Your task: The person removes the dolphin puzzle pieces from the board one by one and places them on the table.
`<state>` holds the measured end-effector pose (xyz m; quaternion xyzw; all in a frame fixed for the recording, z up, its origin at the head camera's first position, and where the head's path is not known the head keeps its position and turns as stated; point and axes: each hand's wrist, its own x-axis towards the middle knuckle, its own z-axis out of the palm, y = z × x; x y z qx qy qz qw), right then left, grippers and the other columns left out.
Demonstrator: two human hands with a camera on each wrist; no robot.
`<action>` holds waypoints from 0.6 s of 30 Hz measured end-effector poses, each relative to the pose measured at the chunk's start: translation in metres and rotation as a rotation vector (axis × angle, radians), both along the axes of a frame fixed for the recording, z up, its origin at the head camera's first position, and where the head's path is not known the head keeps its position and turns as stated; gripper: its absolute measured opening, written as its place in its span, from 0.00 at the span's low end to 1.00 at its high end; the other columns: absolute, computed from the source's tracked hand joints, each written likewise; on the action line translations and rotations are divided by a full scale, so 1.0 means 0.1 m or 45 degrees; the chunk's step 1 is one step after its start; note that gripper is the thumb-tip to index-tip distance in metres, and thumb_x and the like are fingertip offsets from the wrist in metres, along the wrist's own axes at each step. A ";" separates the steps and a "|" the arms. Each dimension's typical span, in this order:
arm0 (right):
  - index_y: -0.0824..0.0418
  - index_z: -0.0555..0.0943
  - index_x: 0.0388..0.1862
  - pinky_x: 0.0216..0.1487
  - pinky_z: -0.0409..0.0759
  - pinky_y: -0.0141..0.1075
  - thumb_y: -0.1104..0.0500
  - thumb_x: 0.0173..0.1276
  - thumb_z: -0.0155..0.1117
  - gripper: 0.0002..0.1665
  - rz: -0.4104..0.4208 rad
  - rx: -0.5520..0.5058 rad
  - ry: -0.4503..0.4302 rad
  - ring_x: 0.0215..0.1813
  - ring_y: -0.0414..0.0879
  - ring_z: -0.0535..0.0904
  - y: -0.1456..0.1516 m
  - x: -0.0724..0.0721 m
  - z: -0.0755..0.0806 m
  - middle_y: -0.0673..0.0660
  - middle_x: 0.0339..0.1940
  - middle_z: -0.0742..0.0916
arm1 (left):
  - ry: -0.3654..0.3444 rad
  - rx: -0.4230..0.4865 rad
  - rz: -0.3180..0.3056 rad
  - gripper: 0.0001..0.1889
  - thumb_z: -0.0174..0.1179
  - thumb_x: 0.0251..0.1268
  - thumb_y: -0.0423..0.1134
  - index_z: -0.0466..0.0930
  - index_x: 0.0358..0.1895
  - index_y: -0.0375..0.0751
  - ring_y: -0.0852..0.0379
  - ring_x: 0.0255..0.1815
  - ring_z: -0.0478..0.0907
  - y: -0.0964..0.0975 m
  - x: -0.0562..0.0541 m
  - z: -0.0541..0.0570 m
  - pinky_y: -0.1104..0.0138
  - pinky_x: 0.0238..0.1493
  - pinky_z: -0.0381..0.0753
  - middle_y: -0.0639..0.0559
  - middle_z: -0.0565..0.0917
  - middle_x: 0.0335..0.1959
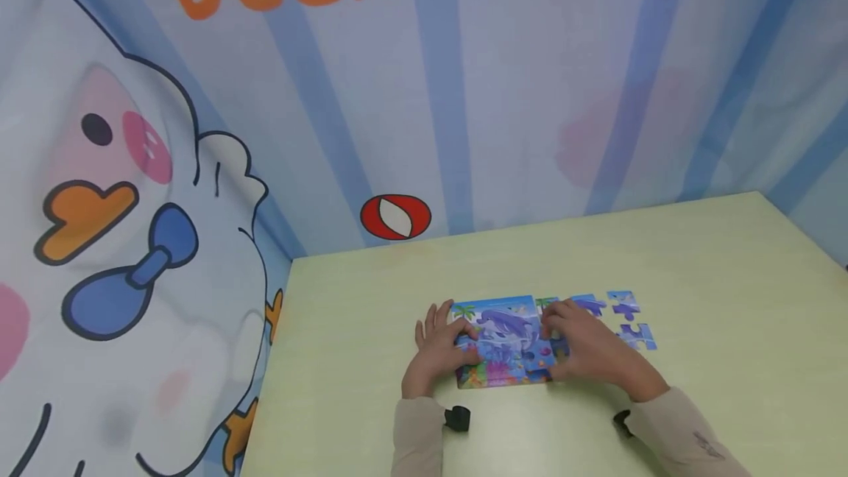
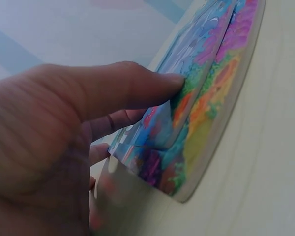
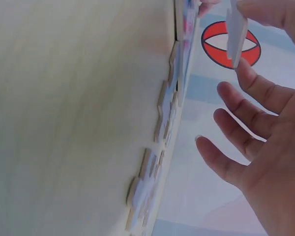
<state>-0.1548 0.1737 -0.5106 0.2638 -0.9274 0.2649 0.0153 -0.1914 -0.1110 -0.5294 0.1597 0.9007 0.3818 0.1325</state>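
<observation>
A jigsaw puzzle in a tray (image 1: 500,330), printed with dolphins, palms and coral, lies on the table. My left hand (image 1: 433,354) rests at its left side, thumb and index finger laid on the picture, the other fingers spread by the edge. In the left wrist view the thumb (image 2: 132,86) is nearly straight over the board. My right hand (image 1: 592,348) is over the board's right edge. Between its thumb and index finger it pinches a puzzle piece (image 3: 238,37), seen almost edge-on in the right wrist view; the head view hides this piece behind the hand.
Loose puzzle pieces lie right of the board, among them an upper corner one (image 1: 623,303) and another (image 1: 637,336) below it. Part of the loose group is hidden by the right hand. The pale table (image 1: 371,300) meets a printed cloth backdrop (image 1: 517,131) behind and at the left.
</observation>
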 end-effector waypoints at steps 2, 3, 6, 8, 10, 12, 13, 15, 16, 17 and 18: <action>0.51 0.78 0.36 0.46 0.76 0.49 0.56 0.45 0.79 0.21 -0.011 -0.055 -0.045 0.55 0.52 0.72 0.03 0.01 0.01 0.53 0.54 0.80 | 0.007 0.008 -0.009 0.09 0.71 0.54 0.40 0.79 0.34 0.50 0.34 0.81 0.34 -0.01 0.00 0.01 0.35 0.73 0.28 0.39 0.52 0.81; 0.51 0.78 0.37 0.46 0.76 0.49 0.57 0.45 0.79 0.21 -0.020 -0.076 -0.061 0.57 0.53 0.72 0.05 0.02 0.02 0.54 0.55 0.80 | 0.007 0.011 -0.014 0.09 0.71 0.54 0.40 0.79 0.34 0.50 0.34 0.81 0.34 -0.01 0.00 0.01 0.35 0.73 0.28 0.38 0.52 0.81; 0.50 0.78 0.37 0.47 0.77 0.50 0.59 0.44 0.78 0.21 -0.050 -0.115 -0.077 0.58 0.53 0.72 0.11 0.06 0.04 0.55 0.56 0.79 | 0.008 0.015 -0.024 0.10 0.72 0.54 0.40 0.79 0.34 0.49 0.33 0.81 0.34 -0.01 0.00 0.02 0.35 0.72 0.28 0.38 0.52 0.80; 0.50 0.78 0.37 0.48 0.77 0.50 0.59 0.44 0.78 0.21 -0.063 -0.127 -0.062 0.59 0.53 0.71 0.16 0.08 0.05 0.55 0.56 0.79 | 0.007 0.007 -0.023 0.10 0.73 0.54 0.40 0.80 0.34 0.49 0.33 0.81 0.34 0.00 0.00 0.01 0.34 0.72 0.28 0.38 0.52 0.80; 0.50 0.78 0.37 0.48 0.77 0.51 0.60 0.43 0.78 0.22 -0.071 -0.132 -0.039 0.58 0.53 0.71 0.21 0.10 0.05 0.56 0.55 0.79 | 0.005 -0.005 -0.019 0.10 0.73 0.54 0.40 0.79 0.34 0.50 0.33 0.81 0.34 0.00 -0.01 0.00 0.35 0.72 0.28 0.38 0.52 0.80; 0.50 0.77 0.37 0.47 0.77 0.52 0.59 0.43 0.78 0.22 -0.085 -0.138 -0.023 0.58 0.54 0.71 0.27 0.13 0.05 0.58 0.56 0.79 | 0.008 -0.016 -0.018 0.10 0.73 0.54 0.40 0.79 0.34 0.50 0.34 0.81 0.34 0.00 -0.01 -0.01 0.35 0.73 0.28 0.39 0.52 0.81; 0.50 0.77 0.37 0.47 0.76 0.52 0.60 0.43 0.78 0.22 -0.094 -0.139 -0.019 0.58 0.55 0.71 0.30 0.14 0.04 0.58 0.56 0.80 | 0.006 -0.017 -0.017 0.10 0.73 0.54 0.40 0.79 0.34 0.51 0.34 0.81 0.34 0.00 -0.02 -0.01 0.36 0.73 0.28 0.39 0.52 0.81; 0.50 0.77 0.36 0.47 0.76 0.53 0.60 0.43 0.77 0.22 -0.111 -0.141 -0.019 0.58 0.55 0.71 0.35 0.17 0.03 0.59 0.57 0.80 | 0.013 -0.011 -0.021 0.11 0.73 0.54 0.40 0.79 0.34 0.50 0.33 0.81 0.34 -0.01 -0.01 -0.01 0.35 0.73 0.28 0.39 0.52 0.81; 0.50 0.78 0.37 0.47 0.76 0.53 0.60 0.43 0.77 0.21 -0.120 -0.140 -0.023 0.58 0.55 0.71 0.38 0.19 0.02 0.59 0.57 0.80 | 0.014 -0.011 -0.021 0.10 0.73 0.54 0.40 0.79 0.34 0.50 0.33 0.81 0.34 -0.01 -0.01 0.00 0.35 0.73 0.28 0.39 0.52 0.81; 0.51 0.78 0.37 0.48 0.76 0.54 0.60 0.42 0.76 0.21 -0.127 -0.138 -0.022 0.58 0.55 0.71 0.40 0.20 0.01 0.59 0.57 0.79 | 0.017 -0.007 -0.021 0.11 0.73 0.54 0.40 0.79 0.34 0.50 0.33 0.81 0.34 -0.01 -0.01 0.00 0.35 0.73 0.28 0.38 0.52 0.80; 0.51 0.78 0.37 0.48 0.75 0.54 0.60 0.42 0.76 0.21 -0.134 -0.135 -0.019 0.58 0.55 0.71 0.43 0.21 0.01 0.59 0.56 0.80 | 0.019 -0.005 -0.020 0.11 0.73 0.54 0.40 0.79 0.35 0.49 0.33 0.81 0.35 -0.01 0.00 0.01 0.35 0.72 0.28 0.38 0.52 0.80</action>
